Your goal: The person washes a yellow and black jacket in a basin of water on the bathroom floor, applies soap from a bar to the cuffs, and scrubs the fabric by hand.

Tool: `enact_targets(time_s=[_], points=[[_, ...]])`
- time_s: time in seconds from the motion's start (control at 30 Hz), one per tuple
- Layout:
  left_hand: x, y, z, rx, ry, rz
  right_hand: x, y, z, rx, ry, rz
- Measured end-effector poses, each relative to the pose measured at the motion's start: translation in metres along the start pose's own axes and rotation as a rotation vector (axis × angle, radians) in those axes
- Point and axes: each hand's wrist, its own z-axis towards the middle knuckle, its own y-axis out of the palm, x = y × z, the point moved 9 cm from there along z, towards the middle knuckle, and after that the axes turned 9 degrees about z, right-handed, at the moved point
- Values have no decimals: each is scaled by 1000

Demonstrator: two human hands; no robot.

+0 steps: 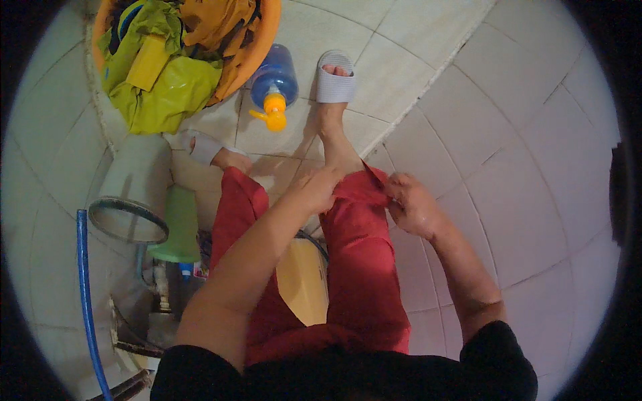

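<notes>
Red trousers (361,270) cover both of my legs, and the right leg's cuff (358,188) is folded up above the bare ankle. My left hand (321,188) grips the inner side of that cuff, its fingertips partly hidden against the leg. On the outer side, my right hand (411,205) pinches the cuff's edge and draws it out into a point. A grey open-toed slipper (336,87) is on my right foot, and a matching slipper (203,148) is on the left one.
An orange basin (271,30) holds yellow-green and orange-brown cloth. Beside it lies a blue pump bottle (275,75). At left are a pale tube-shaped container (135,165), a green container (180,225) and a blue pipe (85,280). A tiled wall (501,175) rises at right.
</notes>
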Motion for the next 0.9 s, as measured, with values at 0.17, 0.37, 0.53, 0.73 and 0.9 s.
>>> enact_targets(time_s=[0.17, 0.37, 0.53, 0.73, 0.9], points=[[53, 1, -99, -121, -28, 43, 35, 41, -83, -64, 197, -57], [78, 14, -159, -124, -131, -97, 35, 70, -127, -92, 474, 104], [100, 29, -203, -266, -48, -165, 20, 80, -168, -70, 499, 279], [96, 84, -271, -493, -83, -424, -23, 100, -245, -180, 700, 698], [27, 127, -228, -391, -483, -650, 78, 116, -216, 76, 747, 941]])
